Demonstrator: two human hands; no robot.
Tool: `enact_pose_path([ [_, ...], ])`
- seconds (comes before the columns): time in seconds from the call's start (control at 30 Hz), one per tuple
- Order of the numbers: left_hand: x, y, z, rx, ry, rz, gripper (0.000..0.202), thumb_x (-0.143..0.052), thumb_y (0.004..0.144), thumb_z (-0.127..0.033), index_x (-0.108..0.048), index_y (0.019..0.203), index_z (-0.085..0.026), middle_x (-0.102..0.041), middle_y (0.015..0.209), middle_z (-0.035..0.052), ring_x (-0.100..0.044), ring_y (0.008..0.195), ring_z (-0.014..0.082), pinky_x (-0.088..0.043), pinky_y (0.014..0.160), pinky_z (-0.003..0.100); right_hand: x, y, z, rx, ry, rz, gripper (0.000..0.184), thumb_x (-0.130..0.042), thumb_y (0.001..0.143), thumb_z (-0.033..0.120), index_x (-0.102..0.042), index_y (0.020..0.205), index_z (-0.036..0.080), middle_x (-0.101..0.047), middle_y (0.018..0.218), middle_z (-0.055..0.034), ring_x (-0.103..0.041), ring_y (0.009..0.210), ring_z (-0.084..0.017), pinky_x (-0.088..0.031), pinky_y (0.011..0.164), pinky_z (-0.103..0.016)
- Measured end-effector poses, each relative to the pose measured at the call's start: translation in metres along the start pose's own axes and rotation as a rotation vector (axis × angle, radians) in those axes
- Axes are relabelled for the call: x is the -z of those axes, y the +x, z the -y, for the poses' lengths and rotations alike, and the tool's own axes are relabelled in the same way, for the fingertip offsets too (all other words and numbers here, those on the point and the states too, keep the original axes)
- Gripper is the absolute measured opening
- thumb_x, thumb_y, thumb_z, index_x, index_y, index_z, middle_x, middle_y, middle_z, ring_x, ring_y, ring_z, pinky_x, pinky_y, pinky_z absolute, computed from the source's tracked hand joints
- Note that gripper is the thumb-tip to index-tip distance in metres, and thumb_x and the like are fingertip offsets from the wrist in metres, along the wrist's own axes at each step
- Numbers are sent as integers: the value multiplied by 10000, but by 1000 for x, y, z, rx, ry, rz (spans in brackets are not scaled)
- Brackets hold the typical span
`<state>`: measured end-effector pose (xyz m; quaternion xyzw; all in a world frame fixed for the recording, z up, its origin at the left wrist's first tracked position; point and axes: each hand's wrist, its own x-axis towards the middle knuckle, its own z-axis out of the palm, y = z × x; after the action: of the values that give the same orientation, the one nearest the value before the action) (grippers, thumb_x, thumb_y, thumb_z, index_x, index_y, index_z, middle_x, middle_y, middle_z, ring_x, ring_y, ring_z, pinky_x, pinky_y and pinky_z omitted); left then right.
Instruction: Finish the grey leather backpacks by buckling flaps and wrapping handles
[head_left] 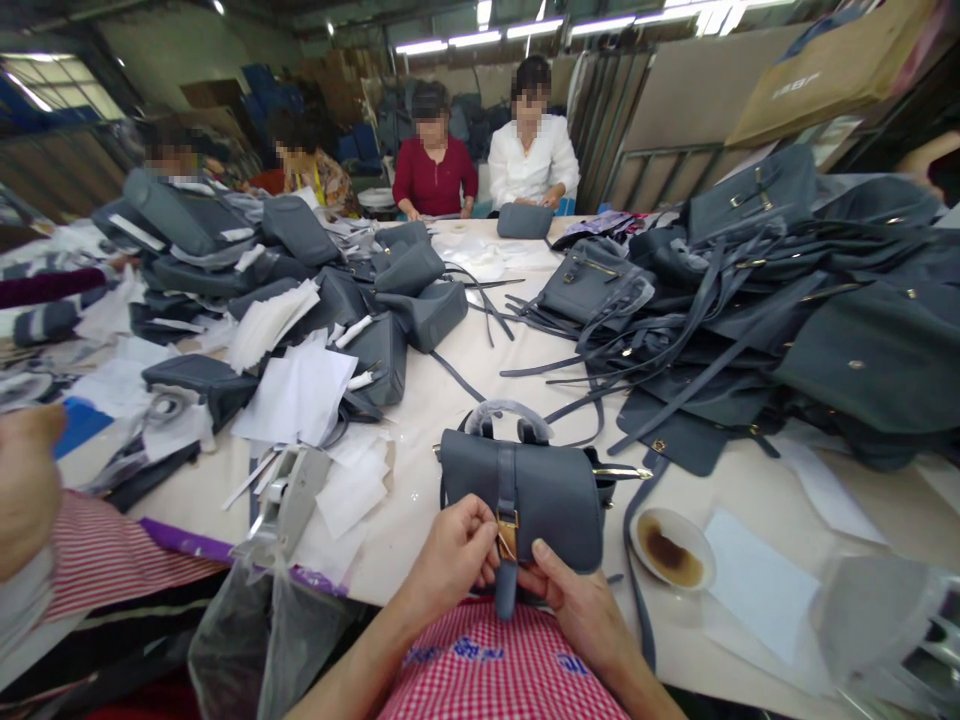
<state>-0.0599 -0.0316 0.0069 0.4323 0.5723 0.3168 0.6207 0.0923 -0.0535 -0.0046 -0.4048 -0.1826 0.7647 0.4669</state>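
A dark blue-grey handbag point(559, 485) stands upright at the table's near edge, its top handle point(510, 408) wrapped in clear film. Down the flap's middle runs a strap point(506, 470) with a gold buckle point(508, 519). Just beneath the buckle is a small orange-brown patch point(508, 542). My left hand point(461, 545) is closed in a pinch beside the buckle; what its fingertips hold is hidden. With the thumb on the flap front and fingers underneath, my right hand point(574, 595) grips the bag's lower edge near the strap's loose end point(506, 590).
Right of the bag sit a dish of brown liquid point(673, 550) and white paper point(761, 580). Piles of bags flank me, at left point(375, 355) and right point(870, 350). A tape dispenser point(289, 490) stands left. Co-workers sit across; another person's hand point(30, 480) is at far left.
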Motion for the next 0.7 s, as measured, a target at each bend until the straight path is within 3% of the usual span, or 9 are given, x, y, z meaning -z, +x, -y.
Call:
enact_pose_path([
  [0.1,-3,-5,0,-60,12,-44,149,-498,826,-317,-442,757,-198,-530,502,-77,-480,372,65,-369,379,145,-1,1,1,10,32,30,391,-770,727,417,-729,1005,145,-753,1019,-145,-703,955,-331,-526,903,-547],
  [0.23,-1,-10,-5,-75,-24,-28,219,-433,877,-410,-423,786,-211,-541,492,-69,-467,350,85,-351,362,166,3,1,0,11,12,36,410,-744,757,416,-703,1074,160,-748,1041,-139,-711,932,-316,-526,897,-538],
  [0.4,-2,-9,-12,-124,182,-67,241,-501,872,-376,-446,706,-210,-485,468,-74,-441,392,92,-343,424,189,5,1,-2,-14,19,35,418,-732,766,424,-692,1083,155,-754,1027,-133,-718,919,-311,-535,883,-522],
  [0.57,-3,-14,-16,-360,556,-100,237,-407,925,-271,-435,696,-215,-538,601,-19,-527,550,130,-337,535,232,0,0,2,-10,34,-11,403,-737,761,412,-691,1040,126,-745,1055,-149,-705,971,-314,-548,874,-489],
  [0.63,-1,-23,-20,-476,730,12,217,-420,922,-250,-452,711,-216,-571,631,-4,-546,570,141,-315,538,247,-4,1,8,2,53,-43,407,-758,742,393,-685,1037,122,-756,1015,-149,-711,955,-320,-562,844,-485],
  [0.7,3,-32,-23,-572,860,248,196,-458,916,-255,-493,727,-219,-592,625,-8,-549,553,140,-301,528,252,-7,4,14,20,75,-71,397,-776,729,358,-679,1037,125,-766,976,-138,-717,936,-315,-572,823,-472],
])
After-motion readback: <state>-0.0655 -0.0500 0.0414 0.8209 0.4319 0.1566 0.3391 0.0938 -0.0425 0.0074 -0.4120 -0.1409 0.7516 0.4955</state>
